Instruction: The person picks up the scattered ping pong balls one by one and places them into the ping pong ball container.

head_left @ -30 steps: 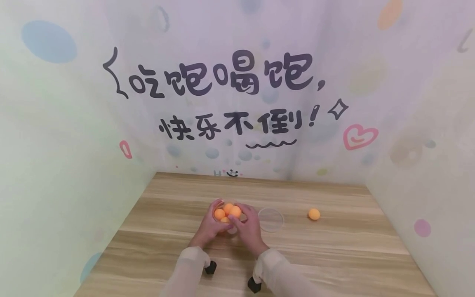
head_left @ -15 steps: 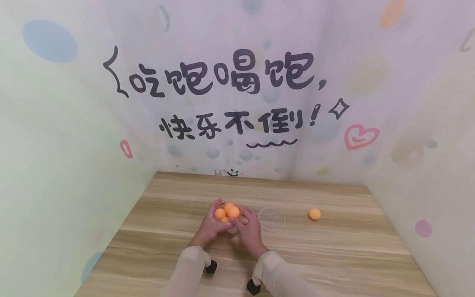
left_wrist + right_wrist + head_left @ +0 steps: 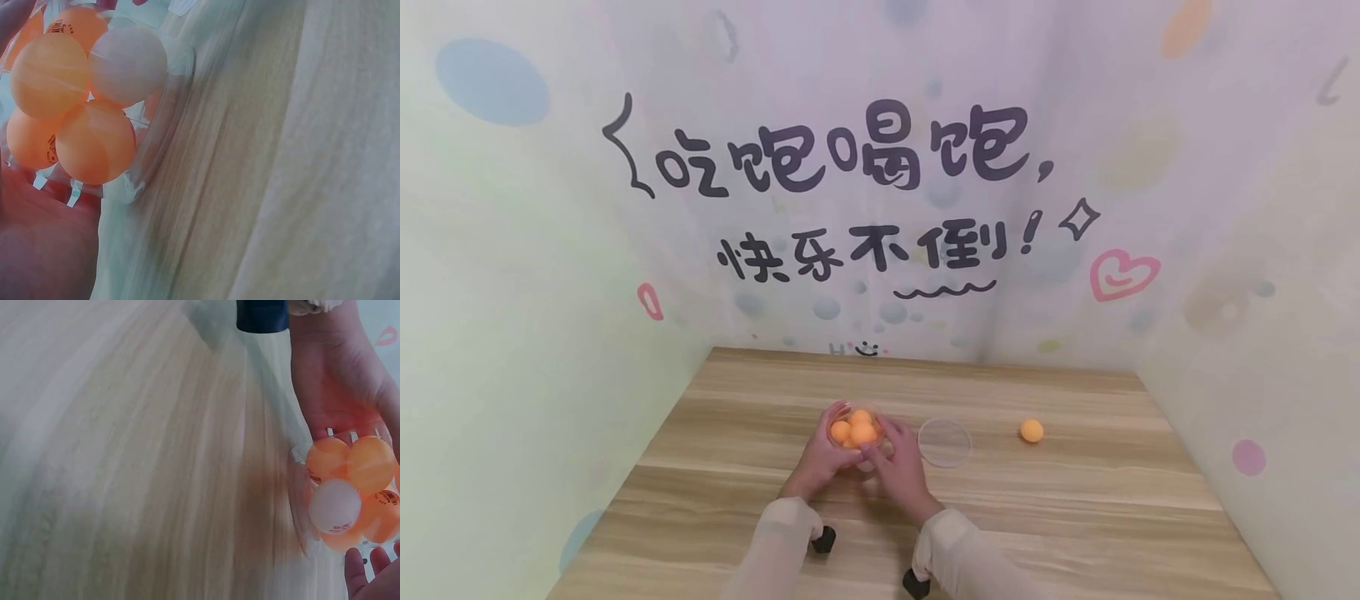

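Observation:
A clear plastic container (image 3: pixel 178 94) full of orange ping-pong balls (image 3: pixel 862 434) is between my two hands. One white ball (image 3: pixel 128 65) shows through its side in both wrist views. My left hand (image 3: pixel 823 454) grips the container from the left, palm against its wall, as the left wrist view shows. On the right, my right hand (image 3: pixel 901 471) holds the container with its thumb at the near rim by the front ball. In the right wrist view its fingers (image 3: pixel 356 575) are close to the container's wall. Whether the base touches the table is hard to tell.
Just right of my right hand lies a clear round disc (image 3: pixel 945 442), like a lid. Farther right, a single orange ball (image 3: pixel 1032 430) rests on the wooden table (image 3: pixel 1075 500). Printed curtain walls (image 3: pixel 865 325) enclose the back and both sides.
The front orange ball at the top of the pile has shifted a little left and nearer to me. My right thumb and fingers moved slightly left with it. The left hand hardly moved.

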### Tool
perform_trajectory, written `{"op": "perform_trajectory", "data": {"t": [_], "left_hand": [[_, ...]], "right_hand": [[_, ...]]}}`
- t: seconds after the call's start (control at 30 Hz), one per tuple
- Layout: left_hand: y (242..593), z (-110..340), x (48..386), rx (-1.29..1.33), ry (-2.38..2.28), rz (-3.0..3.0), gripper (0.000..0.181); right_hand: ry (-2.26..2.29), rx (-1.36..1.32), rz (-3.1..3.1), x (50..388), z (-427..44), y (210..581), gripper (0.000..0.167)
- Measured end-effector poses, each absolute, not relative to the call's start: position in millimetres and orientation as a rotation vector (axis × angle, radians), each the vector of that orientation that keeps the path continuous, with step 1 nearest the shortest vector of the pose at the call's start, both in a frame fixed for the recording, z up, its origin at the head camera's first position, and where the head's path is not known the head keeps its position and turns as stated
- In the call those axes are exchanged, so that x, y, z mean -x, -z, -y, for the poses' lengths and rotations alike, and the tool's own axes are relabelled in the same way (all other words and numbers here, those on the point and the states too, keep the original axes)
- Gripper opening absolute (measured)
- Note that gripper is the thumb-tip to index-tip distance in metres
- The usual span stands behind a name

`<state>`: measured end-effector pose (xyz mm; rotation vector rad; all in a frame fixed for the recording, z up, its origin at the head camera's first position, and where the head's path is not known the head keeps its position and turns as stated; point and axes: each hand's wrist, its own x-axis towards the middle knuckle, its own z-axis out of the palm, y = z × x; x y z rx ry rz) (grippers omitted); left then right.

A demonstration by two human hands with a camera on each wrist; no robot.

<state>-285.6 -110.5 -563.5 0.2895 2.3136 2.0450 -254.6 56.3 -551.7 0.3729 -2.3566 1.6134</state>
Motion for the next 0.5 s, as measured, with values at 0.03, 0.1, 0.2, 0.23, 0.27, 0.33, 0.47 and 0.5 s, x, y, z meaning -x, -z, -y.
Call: {"op": "perform_trajectory", "data": {"t": [0.03, 0.1, 0.2, 0.23, 0.27, 0.33, 0.47, 0.5], "left_hand": [[564.2, 110.8, 285.6, -0.275, -2.039, -2.319, 0.093], [565.7, 111.2, 285.9, -0.272, -2.041, -2.32, 0.093], [568.4, 111.4, 286.4, -0.296, -2.053, -2.325, 0.091], [565.3, 111.5, 284.8, -0.296, -2.059, -2.312, 0.091], [562.2, 111.6, 283.1, -0.309, -2.065, -2.304, 0.091], [562.2, 112.2, 283.4, -0.299, -2.065, -2.288, 0.093], [563.0, 113.2, 284.3, -0.284, -2.045, -2.288, 0.096], [563.5, 113.3, 284.5, -0.296, -2.044, -2.297, 0.096]], "right_hand": [[-1.603, -0.384, 2.356, 253.8, -56.0, 552.2, 0.05], [-1.598, -0.392, 2.34, 252.7, -55.2, 553.2, 0.048], [-1.602, -0.381, 2.308, 251.9, -54.1, 555.3, 0.043], [-1.605, -0.372, 2.299, 252.0, -53.6, 556.0, 0.041], [-1.607, -0.362, 2.293, 252.1, -53.3, 556.3, 0.039], [-1.618, -0.326, 2.292, 251.3, -52.5, 555.7, 0.038], [-1.635, -0.242, 2.291, 250.8, -49.2, 553.3, 0.035], [-1.636, -0.221, 2.288, 250.9, -48.1, 552.9, 0.034]]}}
